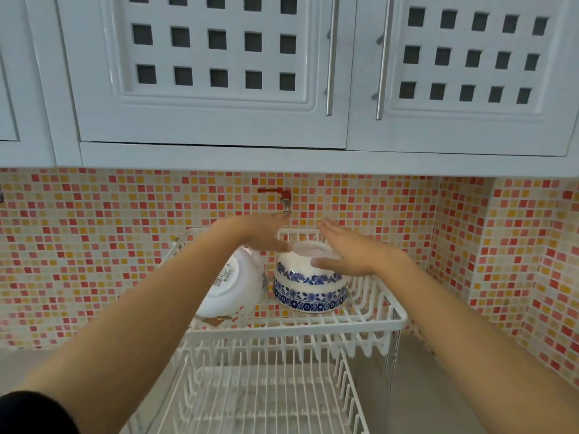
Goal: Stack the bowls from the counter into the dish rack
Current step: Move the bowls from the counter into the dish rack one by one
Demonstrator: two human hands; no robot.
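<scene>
A white two-tier wire dish rack (313, 325) stands against the tiled wall. On its upper tier sit upturned white bowls with blue flower bands (308, 285), stacked one over another. Left of them a plain white bowl (230, 283) leans on its side, its base facing me. My left hand (261, 234) hovers open above the gap between the bowls, fingers spread. My right hand (347, 250) is open and flat, its thumb against the top blue-banded bowl's side. Neither hand grips anything.
The lower tier (266, 399) of the rack holds nothing. A red-handled tap (283, 198) sticks out of the mosaic wall just behind my left hand. White cabinets (219, 73) hang overhead. Grey counter (438, 386) lies to the rack's right.
</scene>
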